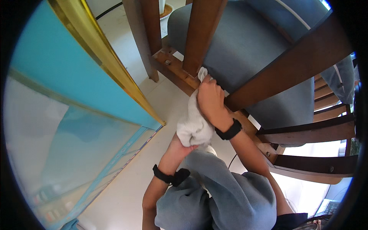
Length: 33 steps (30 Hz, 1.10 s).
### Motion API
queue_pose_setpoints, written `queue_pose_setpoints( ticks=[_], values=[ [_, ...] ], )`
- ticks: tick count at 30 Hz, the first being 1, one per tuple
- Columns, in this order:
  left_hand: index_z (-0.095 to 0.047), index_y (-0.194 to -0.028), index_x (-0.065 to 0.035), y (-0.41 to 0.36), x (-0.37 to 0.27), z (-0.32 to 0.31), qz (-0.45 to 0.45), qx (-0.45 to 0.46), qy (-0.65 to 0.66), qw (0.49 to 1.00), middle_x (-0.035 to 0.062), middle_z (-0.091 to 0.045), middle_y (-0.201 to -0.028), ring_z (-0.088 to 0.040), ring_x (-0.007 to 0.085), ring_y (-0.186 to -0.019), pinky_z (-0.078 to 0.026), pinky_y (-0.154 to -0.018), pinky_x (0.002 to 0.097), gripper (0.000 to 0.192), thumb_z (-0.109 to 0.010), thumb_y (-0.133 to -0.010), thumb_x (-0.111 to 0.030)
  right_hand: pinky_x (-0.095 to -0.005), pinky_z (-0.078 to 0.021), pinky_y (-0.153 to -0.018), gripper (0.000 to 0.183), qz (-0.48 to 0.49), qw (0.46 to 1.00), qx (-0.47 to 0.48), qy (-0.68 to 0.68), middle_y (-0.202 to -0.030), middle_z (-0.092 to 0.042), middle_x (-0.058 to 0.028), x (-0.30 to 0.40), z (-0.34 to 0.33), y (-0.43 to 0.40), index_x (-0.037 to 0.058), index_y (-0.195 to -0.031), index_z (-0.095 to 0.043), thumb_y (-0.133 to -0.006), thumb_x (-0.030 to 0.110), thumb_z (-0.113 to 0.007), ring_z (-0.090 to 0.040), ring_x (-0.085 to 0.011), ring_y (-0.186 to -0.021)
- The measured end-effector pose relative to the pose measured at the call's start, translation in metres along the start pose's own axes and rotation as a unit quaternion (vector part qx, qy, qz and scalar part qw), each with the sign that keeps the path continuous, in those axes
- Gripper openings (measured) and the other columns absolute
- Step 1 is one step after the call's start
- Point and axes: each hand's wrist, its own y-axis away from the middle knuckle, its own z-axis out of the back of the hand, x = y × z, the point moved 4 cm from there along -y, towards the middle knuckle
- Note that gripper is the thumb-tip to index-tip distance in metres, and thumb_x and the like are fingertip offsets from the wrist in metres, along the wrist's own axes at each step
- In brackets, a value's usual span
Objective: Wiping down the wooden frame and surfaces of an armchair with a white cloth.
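A white cloth (194, 126) hangs bunched between my two hands, in front of a brown wooden seat frame. My right hand (211, 100) grips its upper part against the lower rail (175, 67), between two upright slats. One end of the cloth sticks up past the fingers, beside the foot of the middle slat (201, 37). Lower down, my left hand (182, 148) holds the loose end; the cloth covers most of its fingers. A grey cushion (244, 43) lies behind the slats.
To the left stands a light-blue panel (83, 77) with a gold edge trim (115, 72) and a clear lower part. My bent knees (230, 184) are just below my hands. Curved dark slats (310, 130) reach out on the right. A white pot (166, 11) stands behind the frame.
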Motion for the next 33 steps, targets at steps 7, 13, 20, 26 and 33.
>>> queue_pose_setpoints(
  ticks=[7,13,20,26,33],
  values=[
    [-0.049,-0.113,-0.0105,0.003,0.006,-0.015,-0.044,0.022,-0.020,0.999,0.0048,-0.056,-0.105,-0.056,0.0188,-0.096,-0.047,-0.080,0.0371,0.029,-0.047,-0.088,-0.026,-0.0338,-0.0515,-0.050,0.030,-0.050,0.995,0.082,0.011,-0.078,-0.059,-0.0162,-0.013,0.019,0.022,-0.0062,-0.099,-0.055,-0.072,0.006,-0.055,-0.062,-0.0276,-0.063],
    [-0.051,-0.108,-0.0101,-0.007,0.002,0.022,-0.089,0.030,0.137,0.986,0.0047,-0.055,-0.104,-0.055,0.0191,-0.090,-0.049,-0.069,0.0325,0.028,-0.049,-0.086,-0.028,-0.0409,-0.0518,-0.060,0.041,0.059,0.973,-0.032,-0.221,-0.098,-0.049,-0.0244,0.060,0.015,-0.034,-0.0038,-0.114,-0.049,-0.073,0.002,-0.053,-0.060,-0.0359,-0.074],
    [-0.052,-0.102,-0.0119,-0.046,-0.050,-0.007,-0.195,-0.088,0.270,0.939,0.0027,-0.056,-0.094,-0.052,0.0152,-0.077,-0.046,-0.055,0.0225,0.023,-0.046,-0.087,-0.029,-0.0347,-0.0527,-0.060,0.029,0.040,0.990,0.025,-0.130,-0.096,-0.052,-0.0239,0.099,-0.046,-0.125,-0.0065,-0.099,-0.056,-0.072,0.004,-0.056,-0.061,-0.0310,-0.072],
    [-0.051,-0.106,-0.0116,-0.044,-0.045,-0.009,-0.213,-0.046,0.286,0.933,0.0043,-0.054,-0.100,-0.051,0.0157,-0.079,-0.046,-0.055,0.0196,0.026,-0.048,-0.086,-0.028,-0.0377,-0.0520,-0.057,0.015,0.235,0.962,0.025,-0.133,-0.091,-0.053,-0.0221,0.109,-0.055,-0.104,-0.0034,-0.081,-0.063,-0.067,0.002,-0.058,-0.062,-0.0309,-0.071],
    [-0.051,-0.105,-0.0116,-0.035,-0.021,0.008,-0.189,-0.077,0.269,0.941,0.0046,-0.054,-0.101,-0.051,0.0146,-0.077,-0.044,-0.053,0.0197,0.027,-0.049,-0.085,-0.030,-0.0370,-0.0521,-0.057,0.036,0.142,0.972,0.004,-0.186,-0.100,-0.048,-0.0231,0.105,-0.047,-0.074,-0.0089,-0.099,-0.052,-0.065,0.001,-0.060,-0.062,-0.0315,-0.071]
  ],
)
